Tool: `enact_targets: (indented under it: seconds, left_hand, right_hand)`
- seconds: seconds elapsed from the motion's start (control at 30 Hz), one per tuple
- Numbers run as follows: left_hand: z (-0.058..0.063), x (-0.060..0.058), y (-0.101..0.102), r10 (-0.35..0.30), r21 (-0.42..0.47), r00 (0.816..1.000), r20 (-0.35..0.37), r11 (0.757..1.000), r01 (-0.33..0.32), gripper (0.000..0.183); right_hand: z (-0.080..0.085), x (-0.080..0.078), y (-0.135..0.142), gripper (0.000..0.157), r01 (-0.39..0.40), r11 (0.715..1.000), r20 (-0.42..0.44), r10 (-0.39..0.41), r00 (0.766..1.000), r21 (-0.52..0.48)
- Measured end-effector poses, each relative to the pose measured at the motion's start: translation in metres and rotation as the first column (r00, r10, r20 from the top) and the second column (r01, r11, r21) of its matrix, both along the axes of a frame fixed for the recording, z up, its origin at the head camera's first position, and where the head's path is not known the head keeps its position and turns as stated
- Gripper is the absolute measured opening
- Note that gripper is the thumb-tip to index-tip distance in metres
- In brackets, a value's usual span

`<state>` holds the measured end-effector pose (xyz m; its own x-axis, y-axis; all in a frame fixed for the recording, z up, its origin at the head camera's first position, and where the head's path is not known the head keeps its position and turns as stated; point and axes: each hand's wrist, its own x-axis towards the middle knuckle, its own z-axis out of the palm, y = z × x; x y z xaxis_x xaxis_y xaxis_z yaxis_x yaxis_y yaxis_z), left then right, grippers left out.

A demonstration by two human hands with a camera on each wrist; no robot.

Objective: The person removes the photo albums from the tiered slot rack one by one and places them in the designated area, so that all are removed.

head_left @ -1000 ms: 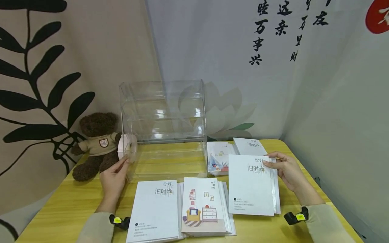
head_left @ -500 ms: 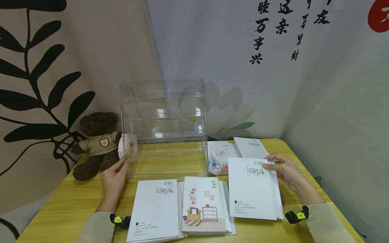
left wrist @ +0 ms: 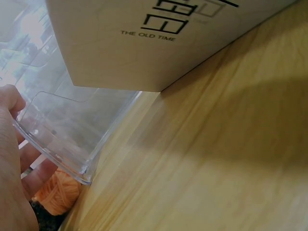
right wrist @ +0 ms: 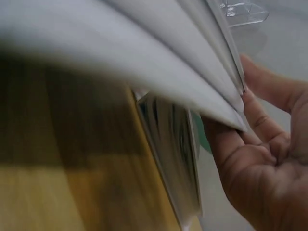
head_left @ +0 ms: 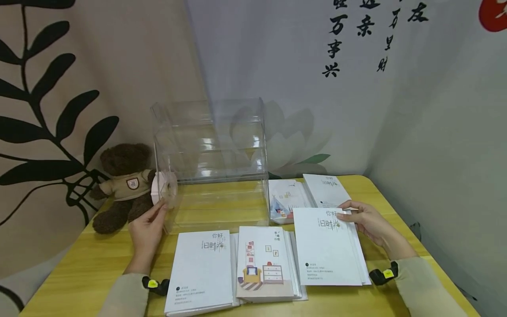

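Observation:
A clear plastic tiered rack (head_left: pixel 214 171) stands on the yellow wood table. My left hand (head_left: pixel 147 231) grips its left side wall near the front, thumb on one face and fingers on the other in the left wrist view. At the right, my right hand (head_left: pixel 368 222) pinches the upper right corner of a white book (head_left: pixel 326 251) with dark lettering. In the right wrist view that book (right wrist: pixel 159 57) is raised above the table. Nearest me lie another white book (head_left: pixel 202 273) and a book with a furniture drawing (head_left: pixel 263 281), with more book edges beside them.
Behind the held book lie a book with a tent drawing (head_left: pixel 282 204) and another white book (head_left: pixel 326 190). Left of the rack sits a brown teddy bear (head_left: pixel 126 185), with a whitish roll (head_left: pixel 162 187) between them. An orange yarn ball (left wrist: pixel 58 192) shows in the left wrist view.
The white book in my right hand has come down a little toward me. My left hand has kept its grip on the rack. The head view has tilted slightly downward.

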<state>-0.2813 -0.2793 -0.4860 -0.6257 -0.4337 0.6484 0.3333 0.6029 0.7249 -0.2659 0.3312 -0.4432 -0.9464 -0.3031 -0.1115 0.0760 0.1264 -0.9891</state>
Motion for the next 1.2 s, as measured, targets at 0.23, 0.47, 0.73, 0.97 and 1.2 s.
enact_targets:
  seconds: [0.23, 0.47, 0.73, 0.97, 1.2]
  left_hand:
    - [0.001, -0.001, -0.001, -0.002, 0.003, 1.000, 0.002, 1.000, 0.002, 0.019]
    - [0.002, -0.003, -0.002, 0.012, 0.023, 0.999, 0.035, 1.000, -0.012, 0.020]
    - [-0.001, -0.002, 0.000, 0.028, 0.027, 0.998, 0.063, 0.999, -0.030, 0.020]
    - [-0.001, -0.001, 0.001, 0.025, 0.030, 0.997, 0.072, 0.999, -0.027, 0.020]
    - [0.000, 0.000, 0.000, 0.020, 0.026, 0.998, 0.061, 0.999, -0.021, 0.020]
  right_hand:
    - [-0.014, -0.007, 0.004, 0.034, -0.036, 0.997, 0.052, 0.032, 0.998, 0.070]
    - [-0.022, -0.012, 0.004, 0.034, -0.040, 0.998, 0.077, 0.037, 0.996, 0.043]
    - [-0.028, -0.009, 0.007, 0.031, -0.103, 0.994, 0.121, 0.100, 0.988, 0.023]
    - [-0.033, -0.009, 0.006, 0.029, -0.146, 0.989, 0.146, 0.139, 0.979, 0.035]
    - [-0.034, -0.010, 0.005, 0.031, -0.129, 0.987, 0.105, 0.119, 0.987, 0.091]
